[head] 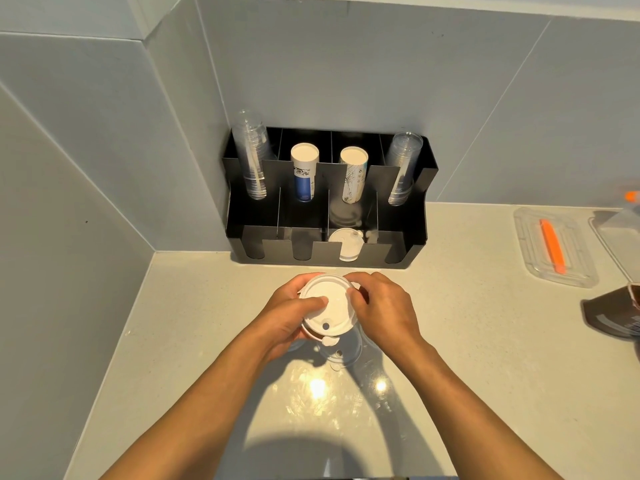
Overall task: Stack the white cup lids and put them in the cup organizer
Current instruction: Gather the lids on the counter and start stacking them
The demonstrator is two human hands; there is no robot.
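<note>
Both hands' grip clamps white lid stack, top up, sip hole toward camera.

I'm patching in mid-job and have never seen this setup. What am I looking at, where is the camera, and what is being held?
There is no machine here: a person works with two bare hands. The single picture comes from a camera worn on the head, looking forward and down at a pale counter in a tiled corner. The left hand and right hand together hold a stack of white cup lids above the counter. Against the wall stands the black cup organizer, with clear cups and paper cups in its back slots and some white lids already in a front slot. At the right lies a clear tray holding an orange tool.
</note>
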